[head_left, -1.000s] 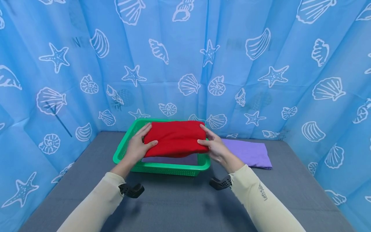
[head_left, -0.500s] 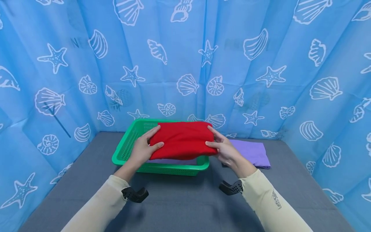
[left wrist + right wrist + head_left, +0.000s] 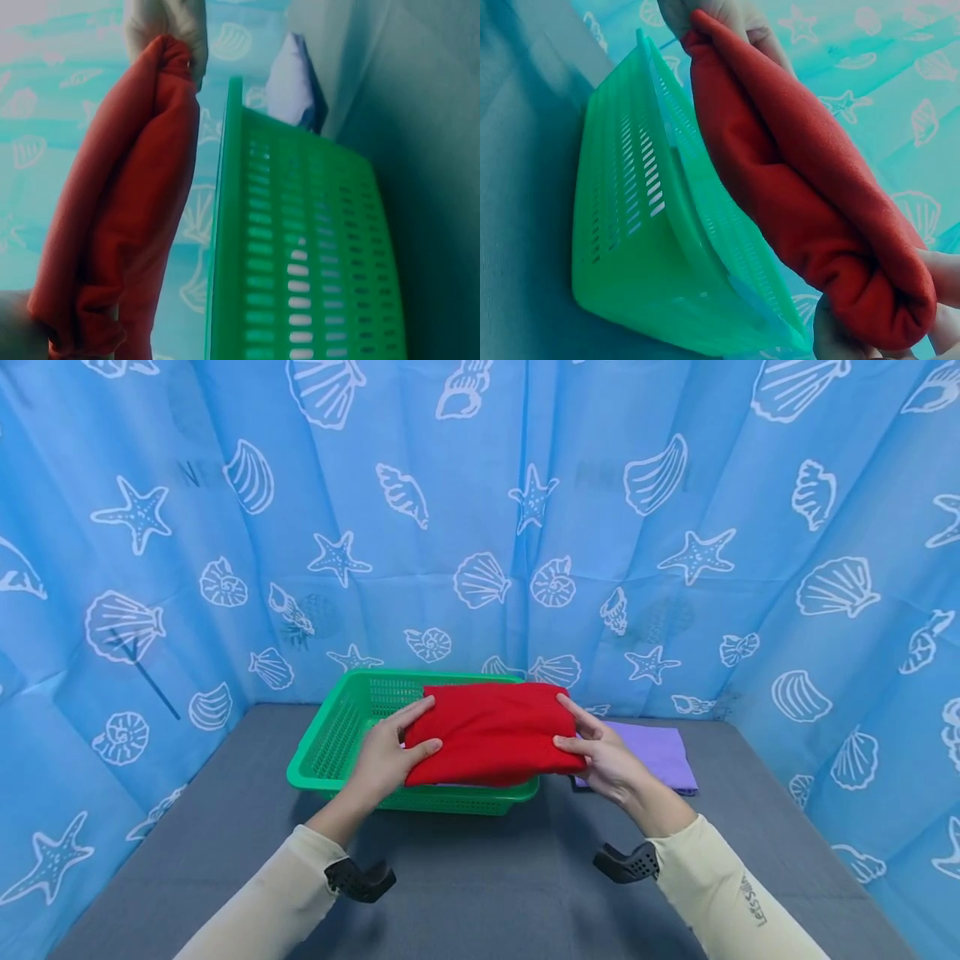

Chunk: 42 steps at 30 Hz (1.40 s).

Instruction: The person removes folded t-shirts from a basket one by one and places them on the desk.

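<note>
Folded red cloth (image 3: 495, 735) above green plastic basket (image 3: 326, 735), hiding part of it; pinched at both ends, thumb against fingers, in left hand (image 3: 384, 756) and right hand (image 3: 606, 762). Right of basket, purple cloth (image 3: 660, 756); behind, seashell-print curtain (image 3: 427, 560).

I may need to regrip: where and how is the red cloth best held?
The red cloth is likely best pinched at both short ends, from left and right: it's a wide folded bundle; left hand and right hand hold it there.
</note>
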Tool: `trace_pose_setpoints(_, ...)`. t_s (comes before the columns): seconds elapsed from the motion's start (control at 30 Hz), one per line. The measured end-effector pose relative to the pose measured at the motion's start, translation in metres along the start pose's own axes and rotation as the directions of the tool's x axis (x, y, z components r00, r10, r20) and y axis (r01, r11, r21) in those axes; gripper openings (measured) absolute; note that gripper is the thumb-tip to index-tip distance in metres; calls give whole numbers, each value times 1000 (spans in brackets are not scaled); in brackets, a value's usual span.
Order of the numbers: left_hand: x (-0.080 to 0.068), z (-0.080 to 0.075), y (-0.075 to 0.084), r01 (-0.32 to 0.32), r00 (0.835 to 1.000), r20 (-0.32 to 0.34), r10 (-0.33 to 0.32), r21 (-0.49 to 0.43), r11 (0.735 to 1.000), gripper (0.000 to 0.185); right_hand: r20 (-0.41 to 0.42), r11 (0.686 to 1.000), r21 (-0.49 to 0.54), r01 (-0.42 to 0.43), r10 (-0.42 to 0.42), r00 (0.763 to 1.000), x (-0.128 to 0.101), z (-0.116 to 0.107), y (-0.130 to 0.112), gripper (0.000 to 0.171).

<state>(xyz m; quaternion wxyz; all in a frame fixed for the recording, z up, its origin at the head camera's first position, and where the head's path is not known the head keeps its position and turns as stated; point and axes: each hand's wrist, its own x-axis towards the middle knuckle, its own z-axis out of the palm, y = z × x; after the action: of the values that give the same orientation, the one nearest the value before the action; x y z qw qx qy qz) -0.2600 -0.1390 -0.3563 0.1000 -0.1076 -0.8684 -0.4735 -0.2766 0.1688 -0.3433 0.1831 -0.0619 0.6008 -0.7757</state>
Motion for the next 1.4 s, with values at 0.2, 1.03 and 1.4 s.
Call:
trace_pose_setpoints(0.2,-6,9,8,-19,1000,1,19,20,1000,72,10,1000,-10,-4,4,1000,-14,-10,-2,72)
trace_pose_setpoints(1.03,-21,51,41,-126,989,71,127,-25,992,69,18,999,-40,3,-3,1000,-66,-51,-1,72)
trace_pose_setpoints(1.4,-26,74,51,-109,984,138,116,-63,992,69,5,998,-62,-3,3,1000,-85,-79,7,70)
